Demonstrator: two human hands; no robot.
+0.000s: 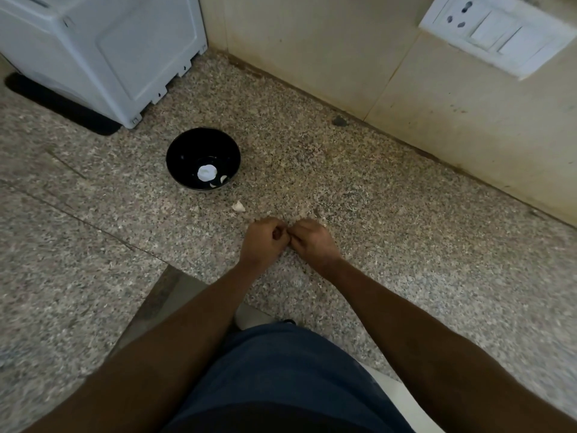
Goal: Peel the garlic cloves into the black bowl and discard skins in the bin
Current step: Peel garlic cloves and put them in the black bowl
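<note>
Both hands meet over the speckled granite countertop (390, 220), knuckles up, fingertips pressed together. The left hand (263, 240) is curled into a loose fist and the right hand (312, 240) is curled the same way, thumb and fingers pinched toward the left one — whatever sits between them is hidden by the fingers, so what either hand grasps cannot be told. Both bare forearms run back toward the camera, with a dark blue shirt (281, 370) below them. The black bowl (187, 151) stands on the counter beyond and to the left of the left hand, well apart from it; inside it lie a white garlic bulb (206, 172) and two small pale garlic cloves (223, 179) just beside the bulb. A scrap of garlic skin (239, 206) lies on the counter between the bowl and the left hand, near the bowl's front edge. Farther left past the bowl stands a white appliance (109, 51) on a black mat (62, 104). Far off beyond the right hand, on the beige wall — a white socket and switch plate (496, 32).
</note>
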